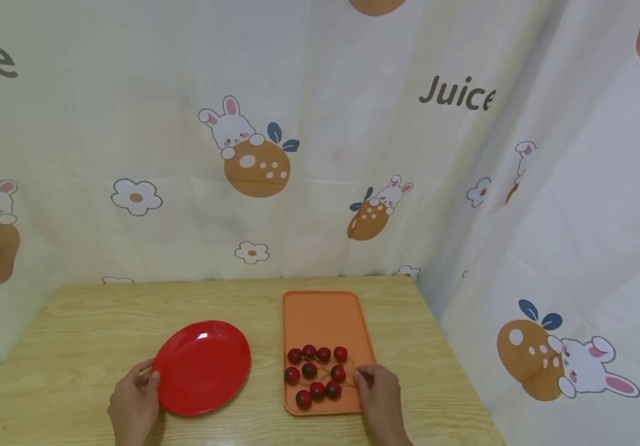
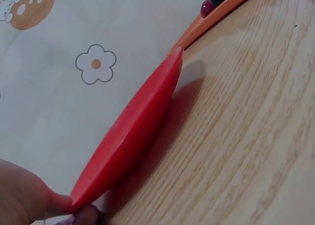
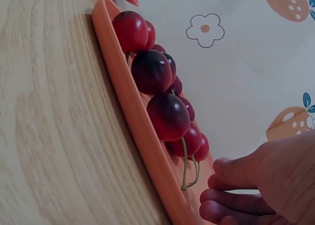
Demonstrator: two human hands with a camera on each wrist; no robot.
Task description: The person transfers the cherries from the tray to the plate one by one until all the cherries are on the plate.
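A round red plate [image 1: 202, 368] is tilted off the wooden table, its left rim pinched between the thumb and fingers of my left hand [image 1: 134, 399]. In the left wrist view the plate [image 2: 130, 129] shows edge-on, its lower side close over the wood. My right hand [image 1: 380, 396] is at the right side of an orange tray [image 1: 325, 316], thumb and bent fingertips close together beside the cherry stems. No fruit shows between those fingers [image 3: 211, 208]. Several dark red cherries [image 1: 317, 390] lie in the near half of the tray, some with green stems [image 3: 185, 163].
The light wooden table [image 1: 102, 316] carries the plate on the left and the tray on the right. Behind it and along the sides hangs a pale curtain [image 1: 320, 217] printed with rabbits, flowers and the word Juice.
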